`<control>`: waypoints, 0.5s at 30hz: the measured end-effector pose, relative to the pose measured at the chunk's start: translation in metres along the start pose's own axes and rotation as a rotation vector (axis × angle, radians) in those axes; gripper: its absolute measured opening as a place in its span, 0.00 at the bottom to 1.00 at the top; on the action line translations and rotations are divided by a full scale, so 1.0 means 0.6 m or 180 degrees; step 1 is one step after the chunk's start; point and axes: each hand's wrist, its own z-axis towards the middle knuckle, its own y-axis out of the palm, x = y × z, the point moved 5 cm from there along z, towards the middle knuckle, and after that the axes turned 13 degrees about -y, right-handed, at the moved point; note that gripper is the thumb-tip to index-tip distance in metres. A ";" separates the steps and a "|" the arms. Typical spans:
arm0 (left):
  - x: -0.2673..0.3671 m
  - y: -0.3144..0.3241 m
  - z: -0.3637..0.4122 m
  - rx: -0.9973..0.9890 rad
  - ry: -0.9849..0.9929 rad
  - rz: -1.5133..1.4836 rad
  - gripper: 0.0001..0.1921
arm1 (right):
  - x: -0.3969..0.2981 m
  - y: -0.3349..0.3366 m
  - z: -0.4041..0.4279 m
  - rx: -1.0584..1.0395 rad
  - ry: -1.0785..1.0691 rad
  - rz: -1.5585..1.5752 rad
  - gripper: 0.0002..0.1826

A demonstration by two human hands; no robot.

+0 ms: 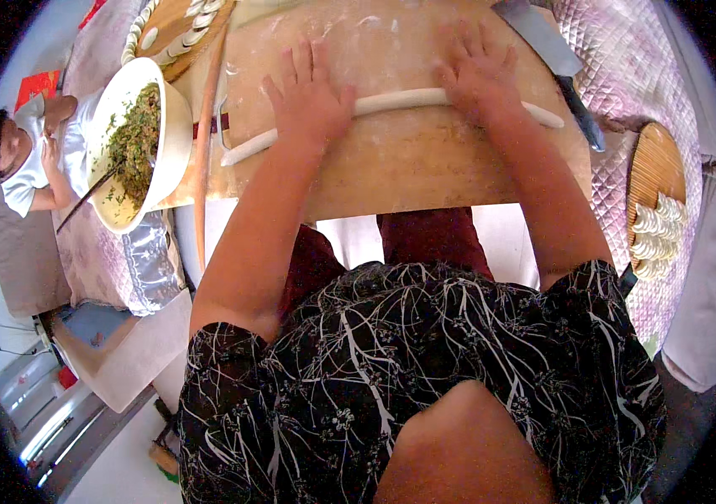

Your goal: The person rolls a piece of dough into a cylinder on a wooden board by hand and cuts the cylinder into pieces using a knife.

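Observation:
A long rope of pale dough (402, 101) lies crosswise on a floured wooden board (395, 170). My left hand (312, 101) rests palm down over its left part, fingers spread and pointing away from me. Farther along, my right hand (480, 82) covers the dough in the same flat way, its fingers apart and slightly blurred. Under both palms the rope is hidden. Its middle stretch shows between my hands, and its two ends stick out beyond them. Neither hand grips anything.
A white bowl (175, 151) of chopped green filling (134, 145) with chopsticks (87, 198) stands left, near a long wooden rod (205, 138). A cleaver (543, 41) lies at the board's right edge. Trays of dumplings (657, 233) sit right and far left. A person (36, 157) sits at left.

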 end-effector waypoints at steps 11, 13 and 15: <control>-0.005 -0.057 -0.172 -0.1467 0.0881 -0.0087 0.30 | -0.035 -0.067 -0.199 -0.1071 -0.0687 0.0611 0.27; -0.007 -0.026 -0.101 -0.1492 0.0692 -0.0188 0.30 | 0.003 -0.039 -0.125 -0.0969 -0.0459 0.0254 0.27; -0.033 0.001 -0.029 -0.0698 0.0367 -0.0018 0.32 | 0.030 -0.027 -0.064 -0.0884 -0.0347 0.0023 0.27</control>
